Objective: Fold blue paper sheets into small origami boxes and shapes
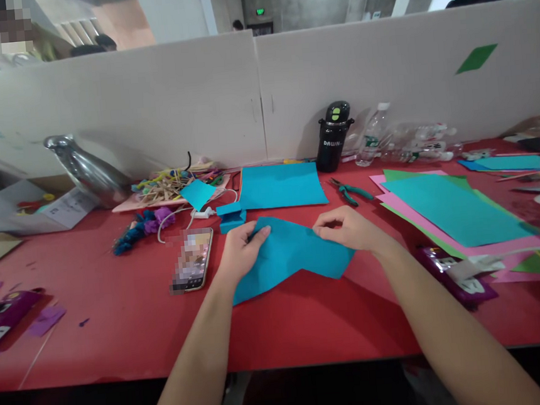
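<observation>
A sheet of blue paper (288,251) is lifted and bent over the red table (309,331), with a notch-like dip along its near edge. My left hand (242,250) grips its left side, thumb on top. At the upper right edge, the thumb and fingers of my right hand (345,228) pinch the paper. Just beyond my left hand stands a small folded blue paper box (232,218). Another blue sheet (282,185) lies flat farther back.
To the left are a phone (194,259), a steel jug (90,171) and a tray of sticks (165,189). Pliers (350,190), a black bottle (334,137), stacked coloured paper (460,211) and a purple glue gun (460,277) lie rightward. A white partition (148,106) borders the back.
</observation>
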`<state>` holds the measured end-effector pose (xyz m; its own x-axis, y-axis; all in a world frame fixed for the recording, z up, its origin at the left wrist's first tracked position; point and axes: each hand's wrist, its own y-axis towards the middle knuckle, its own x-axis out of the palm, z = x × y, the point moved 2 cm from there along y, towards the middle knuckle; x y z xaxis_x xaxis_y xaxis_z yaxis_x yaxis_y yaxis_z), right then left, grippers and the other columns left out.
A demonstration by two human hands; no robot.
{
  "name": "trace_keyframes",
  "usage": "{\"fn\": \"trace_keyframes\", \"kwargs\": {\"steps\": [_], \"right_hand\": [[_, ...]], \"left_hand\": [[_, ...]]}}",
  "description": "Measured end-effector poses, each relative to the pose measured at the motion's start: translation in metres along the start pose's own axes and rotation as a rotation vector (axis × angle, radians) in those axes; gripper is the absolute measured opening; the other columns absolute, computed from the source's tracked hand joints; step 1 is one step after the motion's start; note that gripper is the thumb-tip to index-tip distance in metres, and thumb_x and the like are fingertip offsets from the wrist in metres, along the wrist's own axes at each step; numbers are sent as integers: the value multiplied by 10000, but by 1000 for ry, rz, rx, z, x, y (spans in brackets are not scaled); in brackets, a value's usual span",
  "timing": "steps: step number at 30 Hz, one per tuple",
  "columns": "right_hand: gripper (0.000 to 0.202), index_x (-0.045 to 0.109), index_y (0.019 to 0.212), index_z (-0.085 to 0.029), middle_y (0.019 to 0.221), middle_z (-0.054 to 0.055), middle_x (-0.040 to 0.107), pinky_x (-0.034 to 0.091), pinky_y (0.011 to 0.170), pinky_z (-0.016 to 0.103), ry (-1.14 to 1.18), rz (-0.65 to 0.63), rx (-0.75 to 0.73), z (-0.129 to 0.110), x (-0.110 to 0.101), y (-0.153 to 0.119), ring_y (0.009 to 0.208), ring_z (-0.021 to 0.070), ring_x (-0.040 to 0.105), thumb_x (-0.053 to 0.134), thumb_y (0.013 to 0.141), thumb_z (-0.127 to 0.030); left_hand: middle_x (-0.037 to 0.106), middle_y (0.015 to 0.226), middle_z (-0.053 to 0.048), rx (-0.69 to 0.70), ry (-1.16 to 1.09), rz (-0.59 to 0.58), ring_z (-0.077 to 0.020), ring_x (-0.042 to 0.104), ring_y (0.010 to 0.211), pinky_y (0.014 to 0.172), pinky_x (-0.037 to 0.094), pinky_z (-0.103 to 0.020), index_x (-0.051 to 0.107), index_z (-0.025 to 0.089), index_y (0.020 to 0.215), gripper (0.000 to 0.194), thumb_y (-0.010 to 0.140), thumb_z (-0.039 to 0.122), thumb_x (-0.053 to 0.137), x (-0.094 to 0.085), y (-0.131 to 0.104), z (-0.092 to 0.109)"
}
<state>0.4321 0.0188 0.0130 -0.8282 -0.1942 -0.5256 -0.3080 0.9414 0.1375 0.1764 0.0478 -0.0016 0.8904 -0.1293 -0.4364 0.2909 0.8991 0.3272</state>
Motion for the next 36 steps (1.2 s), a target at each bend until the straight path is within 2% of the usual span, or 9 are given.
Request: {"fn": "trace_keyframes", "kwargs": {"steps": [7,14,16,19,21,23,27,31,36], "right_hand": [[142,731,813,-212,842,28,740,510,734,323,-6,-35,24,9,-9,-2,807,203,658,639,833,-318],[195,745,794,-213,841,39,753,525,763,343,-8,-29,68,20,-26,-5,818,219,679,663,820,-388],[191,740,778,-208,827,41,750,527,764,347,-30,30,97,29,-35,-7,809,221,682,679,796,-388],[222,739,789,-198,778,49,736,536,761,360,-50,199,156,43,-48,-9,769,222,680,691,785,-414],[261,742,826,-195,790,57,736,541,790,370,-12,308,133,46,-51,-9,779,223,683,680,812,-448],[298,749,889,-202,886,70,752,538,840,375,46,319,59,40,-46,-7,862,232,692,647,856,-480],[326,750,987,-227,1115,75,745,512,928,382,110,127,-16,16,-22,-3,1070,255,666,590,916,-503],[301,754,982,-227,1043,67,756,523,827,368,-2,66,-71,-4,-3,-1,964,246,680,607,907,-478],[227,745,908,-219,902,43,748,501,722,315,-46,13,-74,-11,9,-1,829,205,662,626,889,-411]], "left_hand": [[223,609,47,-53,9,56,-94,222,547,495,177,-260,283,206,593,509,850,458,643,-19,2,-3],[262,577,50,-105,-45,129,-87,242,522,479,179,-250,346,198,567,497,802,461,696,-33,4,-10],[282,561,51,-108,-87,191,-85,247,507,472,177,-249,373,195,565,481,788,451,714,-41,4,-16],[339,554,47,-115,-166,274,-89,278,499,470,203,-245,466,186,596,411,800,446,710,-50,5,-25],[358,556,45,-114,-182,282,-88,290,499,468,215,-241,489,183,609,394,807,444,708,-51,4,-26],[352,556,46,-112,-163,252,-86,289,498,462,209,-239,463,184,594,415,802,443,712,-47,4,-23],[295,558,50,-98,-87,129,-82,260,503,457,188,-240,383,193,573,473,817,461,686,-29,2,-9],[279,575,50,-71,-48,22,-86,270,521,473,208,-240,363,193,581,481,840,472,657,-8,0,-1],[423,624,31,-31,-89,-178,-108,382,582,520,296,-238,515,172,654,390,898,466,593,15,-5,3]]}}
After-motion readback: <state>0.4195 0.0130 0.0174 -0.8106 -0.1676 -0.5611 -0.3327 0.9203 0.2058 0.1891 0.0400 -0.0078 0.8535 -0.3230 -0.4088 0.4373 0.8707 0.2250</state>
